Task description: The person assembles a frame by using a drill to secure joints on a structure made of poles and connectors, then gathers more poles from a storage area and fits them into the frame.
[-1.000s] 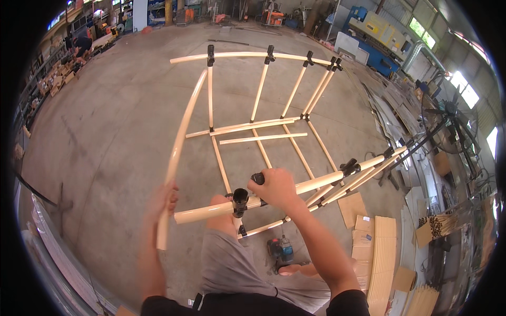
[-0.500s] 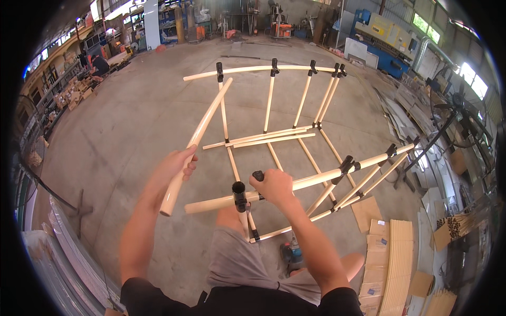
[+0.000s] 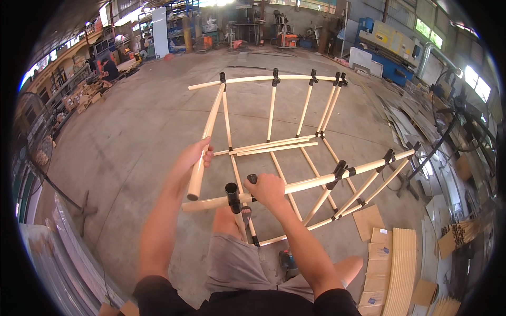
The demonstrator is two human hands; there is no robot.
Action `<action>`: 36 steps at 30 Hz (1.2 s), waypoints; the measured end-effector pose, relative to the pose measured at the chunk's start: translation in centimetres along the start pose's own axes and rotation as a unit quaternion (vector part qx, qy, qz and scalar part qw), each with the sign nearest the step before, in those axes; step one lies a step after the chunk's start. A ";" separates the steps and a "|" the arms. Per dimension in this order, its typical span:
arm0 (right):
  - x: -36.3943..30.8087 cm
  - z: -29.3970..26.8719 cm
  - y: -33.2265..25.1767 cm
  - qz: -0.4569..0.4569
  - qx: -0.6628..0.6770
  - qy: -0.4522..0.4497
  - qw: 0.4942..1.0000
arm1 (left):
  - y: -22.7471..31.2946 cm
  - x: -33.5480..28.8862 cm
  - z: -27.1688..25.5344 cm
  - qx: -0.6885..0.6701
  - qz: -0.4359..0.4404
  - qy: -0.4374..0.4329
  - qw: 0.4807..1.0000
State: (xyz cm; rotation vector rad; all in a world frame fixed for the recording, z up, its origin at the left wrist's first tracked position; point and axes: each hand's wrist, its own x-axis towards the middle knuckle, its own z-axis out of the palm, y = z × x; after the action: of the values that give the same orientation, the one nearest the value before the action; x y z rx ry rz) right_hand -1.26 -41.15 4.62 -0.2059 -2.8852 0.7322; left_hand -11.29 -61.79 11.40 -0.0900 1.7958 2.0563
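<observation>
My left hand [image 3: 195,158] is closed round the lower part of a loose cream pipe [image 3: 212,118], which slants up and away. The pipe's far end overlaps the far rail's left joint in view; whether they touch I cannot tell. My right hand [image 3: 266,189] grips a black pipe joint [image 3: 252,179] on the near rail [image 3: 311,182] of a frame of cream pipes. Its palm and fingers hide most of that joint. Just left of it, an open-topped black pipe joint [image 3: 232,196] stands on the same rail. Across the frame runs the far rail [image 3: 253,79], with several black joints.
Loose pipes [image 3: 276,149] lie along the frame's far lower bar. A power tool [image 3: 288,260] rests by my legs. Stacked pipes [image 3: 401,268] and cardboard [image 3: 373,274] lie at right, near a black stand fan [image 3: 456,110]. Wrapped lengths [image 3: 63,263] lie at left. Another person [image 3: 109,68] is far left.
The loose pipe in my left hand has moved right, and its far end now overlaps the far rail's left joint. My right hand keeps its grip. The view has tilted up slightly.
</observation>
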 end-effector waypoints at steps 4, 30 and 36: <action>0.2 0.5 0.5 -0.010 0.003 0.012 1.000 | -0.4 0.6 0.7 -0.049 -0.019 -0.026 0.998; -1.4 1.3 1.0 -0.049 0.011 0.038 0.998 | -2.8 7.0 9.5 -0.056 0.037 0.020 0.998; -1.8 1.4 0.8 -0.055 0.006 0.043 0.998 | -3.3 10.7 10.3 0.041 0.029 0.039 0.998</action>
State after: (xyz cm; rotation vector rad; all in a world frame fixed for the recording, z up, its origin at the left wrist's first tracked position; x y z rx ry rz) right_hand 0.36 -41.38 2.77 -0.0751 -2.7842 0.7020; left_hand -17.78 -48.86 6.72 -0.0960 1.9494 2.0407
